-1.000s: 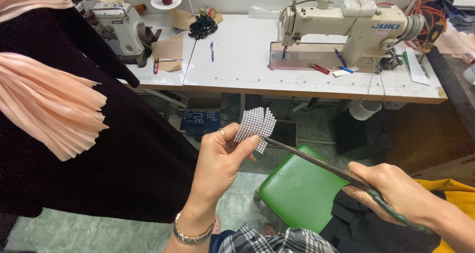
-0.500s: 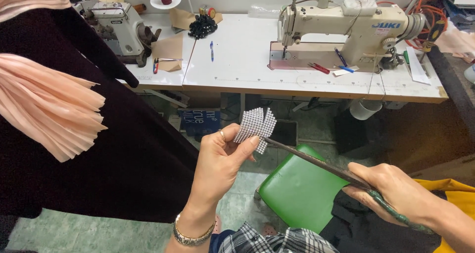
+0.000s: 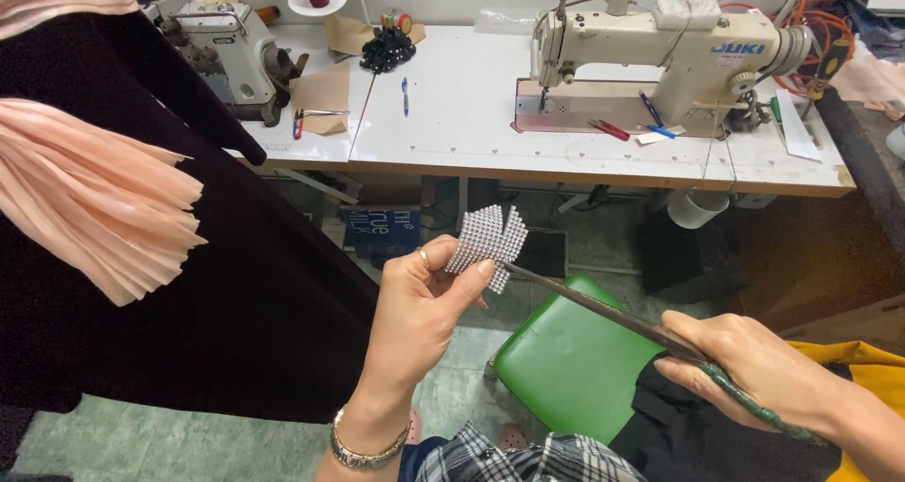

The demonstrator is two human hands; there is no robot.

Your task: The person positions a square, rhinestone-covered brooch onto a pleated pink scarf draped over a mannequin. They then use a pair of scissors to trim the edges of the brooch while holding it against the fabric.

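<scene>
Pinching a small piece of silver rhinestone mesh (image 3: 487, 237) between thumb and fingertips, the left hand (image 3: 424, 298) is raised upright, wrist bent back, a bracelet on the wrist. The right hand (image 3: 754, 369) is closed round the green-wrapped handles of long dark scissors (image 3: 603, 314), forearm low and reaching in from the right, so the blades slant up to the left with their tips at the mesh's lower edge, just beside the left thumb. Whether the blades are parted cannot be told from here.

The risk, as I judge it, lies in that closeness: a cut taken with the tips so near the thumb could nick it, and the light pinch on one corner could let the mesh twist, so a cut strays across a row of stones.

Below the hands is a green stool (image 3: 566, 374). To the left hangs a dark garment (image 3: 189, 284) with peach pleated fabric (image 3: 94, 199). Beyond, a white table (image 3: 452, 114) carries a cream sewing machine (image 3: 660, 53).
</scene>
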